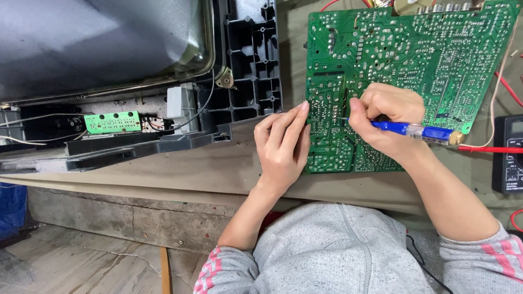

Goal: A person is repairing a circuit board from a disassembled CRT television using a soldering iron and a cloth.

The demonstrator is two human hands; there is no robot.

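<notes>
2 hands work on the green board (403,54), which lies solder side up on the bench (218,169). The right hand (384,117) pinches a blue screwdriver (414,131), its long axis running left, tip on the board. The left hand (283,144) lies flat, empty, fingertips steadying the board's left edge. A meter (509,155) sits right; an opened TV (109,65) left.

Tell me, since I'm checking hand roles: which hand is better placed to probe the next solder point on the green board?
Probably the right hand: it holds the blue screwdriver-like tool with its tip on the green circuit board. The left hand holds nothing, its fingertips resting at the board's left edge.
</notes>
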